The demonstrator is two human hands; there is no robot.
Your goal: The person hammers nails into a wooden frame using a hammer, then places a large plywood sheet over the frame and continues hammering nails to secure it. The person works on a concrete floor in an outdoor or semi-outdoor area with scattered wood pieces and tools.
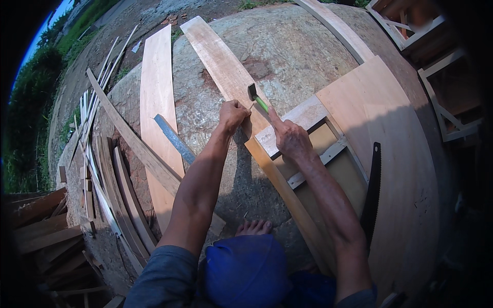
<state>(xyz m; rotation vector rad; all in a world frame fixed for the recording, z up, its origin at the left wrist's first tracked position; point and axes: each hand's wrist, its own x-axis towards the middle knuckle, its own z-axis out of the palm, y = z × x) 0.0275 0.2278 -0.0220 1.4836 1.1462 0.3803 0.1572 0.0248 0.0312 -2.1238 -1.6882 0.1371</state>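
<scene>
My right hand (292, 139) is closed round a hammer (261, 103) with a green handle and a dark head, its index finger stretched along the handle. Just left of the hammer, my left hand (232, 114) pinches a small thin nail (252, 106) over a long pale board (218, 55). The hammer head is close above the fingertips, apart from them. That board lies across the end of a wooden frame, whose near side is an orange-brown strip (277, 177). A short pale board (295, 120) and a white crosspiece (319, 163) also belong to the frame.
A black saw blade (372, 190) rests on a wide plywood sheet (403, 169) at the right. To the left lie a pale plank (158, 77), a blue-grey strip (174, 138) and several narrow battens (123, 190). Wooden frames (447, 102) stand far right. My bare foot (253, 227) is below.
</scene>
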